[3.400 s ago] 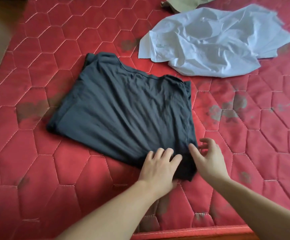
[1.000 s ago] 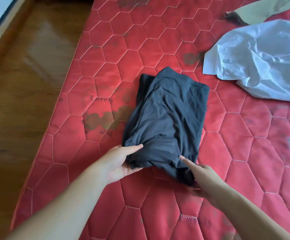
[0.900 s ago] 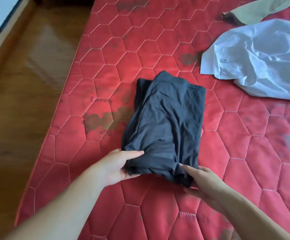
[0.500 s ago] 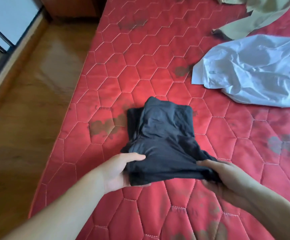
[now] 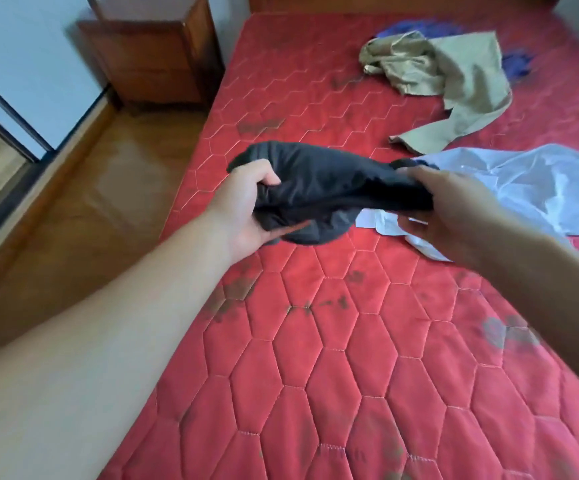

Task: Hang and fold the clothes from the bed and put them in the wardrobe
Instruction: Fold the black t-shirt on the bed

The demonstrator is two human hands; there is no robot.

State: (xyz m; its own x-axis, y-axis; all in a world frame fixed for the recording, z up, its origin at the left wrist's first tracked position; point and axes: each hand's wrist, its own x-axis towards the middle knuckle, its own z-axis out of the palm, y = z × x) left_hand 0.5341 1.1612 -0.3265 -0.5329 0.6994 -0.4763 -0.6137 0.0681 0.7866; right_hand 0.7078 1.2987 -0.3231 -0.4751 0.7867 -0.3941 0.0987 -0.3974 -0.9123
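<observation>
A folded dark grey T-shirt [image 5: 329, 188] hangs in the air above the red quilted mattress [image 5: 333, 358], held at both ends. My left hand [image 5: 246, 209] grips its left end with fingers curled under the fabric. My right hand [image 5: 454, 209] grips the right end, thumb on top. A crumpled light blue shirt [image 5: 530, 192] lies on the mattress behind my right hand. Khaki trousers [image 5: 454, 77] lie bunched further back, with a blue garment [image 5: 430, 29] partly hidden behind them.
A wooden bedside cabinet [image 5: 156, 53] stands at the head of the bed on the left. Wooden floor [image 5: 73, 209] runs along the bed's left side. A sliding door frame [image 5: 7, 116] lines the far left wall.
Both hands lifted the folded dark T-shirt off the mattress into the air. The view tilted up, so the cabinet, trousers and blue garment now show.
</observation>
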